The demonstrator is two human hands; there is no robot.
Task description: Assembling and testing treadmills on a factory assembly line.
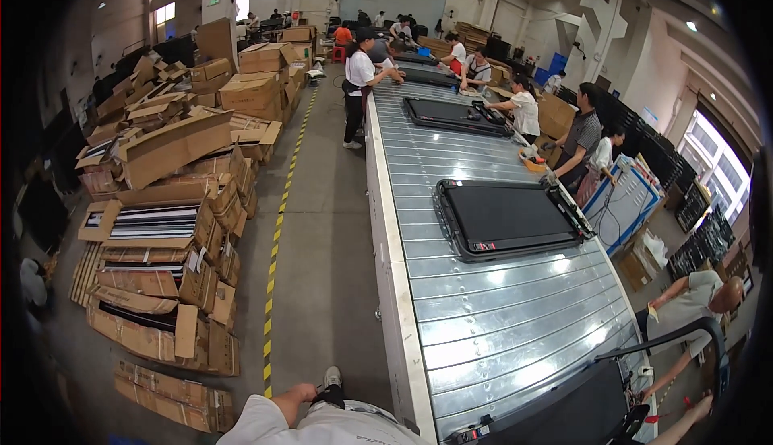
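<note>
A black flat machine (564, 413) lies on the silver slat conveyor (483, 316) at the bottom edge, and a curved black bar (684, 331) rises from its right end. My right hand (705, 403) comes in from the lower right corner and sits just under that bar; its grip is too small to read. My left forearm (290, 398) in a white sleeve bends in front of my body, and the hand itself is hidden. A second black flat machine (503, 216) rests further up the conveyor, and a third (455, 113) beyond it.
A person (692, 304) bends in at the conveyor's right side near the bar. Other people stand along both sides farther up. Stacks of opened cardboard boxes (161, 228) fill the floor at left. A yellow-black floor line (278, 228) runs beside the grey aisle.
</note>
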